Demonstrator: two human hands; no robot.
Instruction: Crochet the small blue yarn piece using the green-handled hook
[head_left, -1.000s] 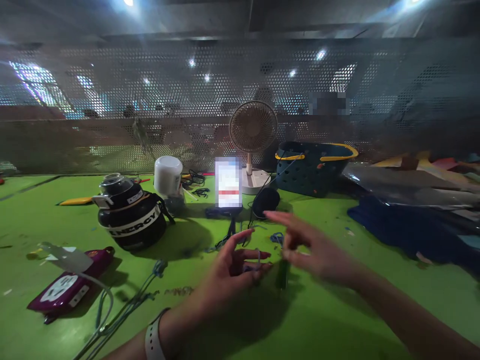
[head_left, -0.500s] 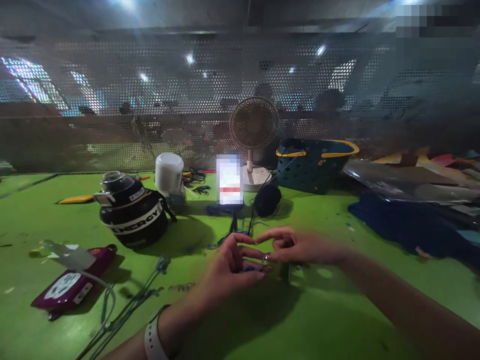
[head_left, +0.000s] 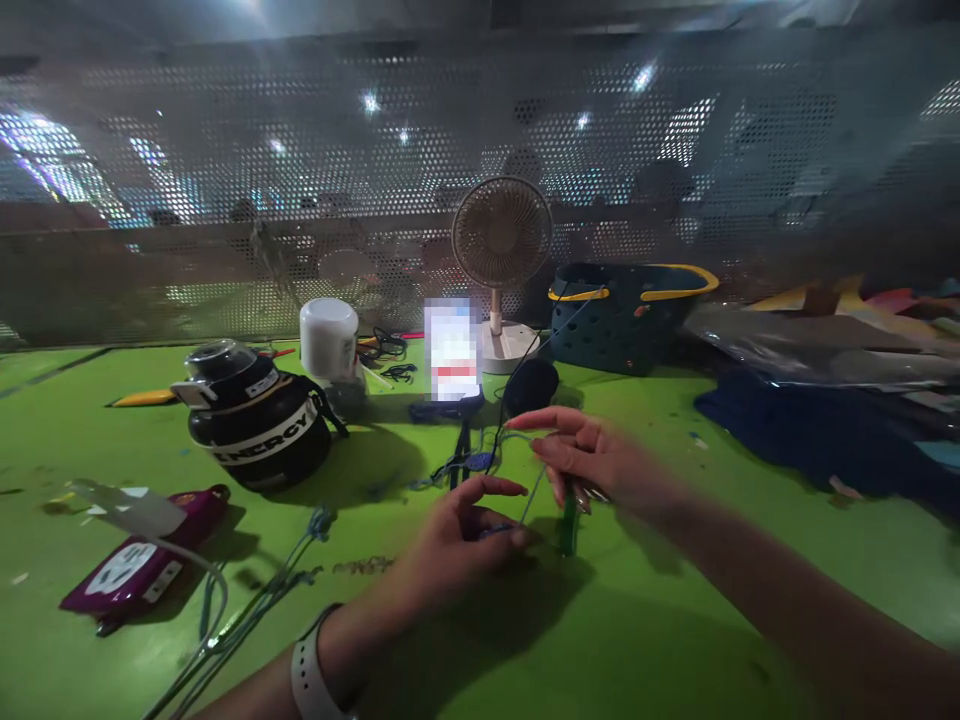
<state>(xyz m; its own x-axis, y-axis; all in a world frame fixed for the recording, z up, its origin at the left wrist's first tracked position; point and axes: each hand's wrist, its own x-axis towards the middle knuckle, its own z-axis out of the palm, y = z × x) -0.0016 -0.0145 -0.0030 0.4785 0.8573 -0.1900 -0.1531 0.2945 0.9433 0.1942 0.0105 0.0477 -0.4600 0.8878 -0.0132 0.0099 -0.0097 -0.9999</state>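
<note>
My left hand [head_left: 457, 540] is closed on a small bluish-purple yarn piece [head_left: 495, 531], mostly hidden by the fingers. From it a thin strand of yarn [head_left: 534, 497] runs up to my right hand [head_left: 589, 462], which pinches it between thumb and fingers. The right index finger points out to the left. A small tool with a green handle [head_left: 568, 530] hangs under the right palm, with some metal beside it; its exact kind is unclear. Beyond the hands, another blue-purple yarn piece [head_left: 478, 461] lies with loose strands on the green table [head_left: 480, 650].
To the left are a black jug [head_left: 259, 440], a purple power strip [head_left: 142, 565] and bundled cords [head_left: 262, 600]. A lit phone [head_left: 452, 350], a fan [head_left: 501, 235], a white bottle [head_left: 328, 337] and a dark basket [head_left: 615, 325] stand behind. Dark blue fabric [head_left: 795, 430] lies right.
My right hand has moved up and away from my left, drawing the yarn strand out between them. The green handle shows more plainly. The view has shifted slightly.
</note>
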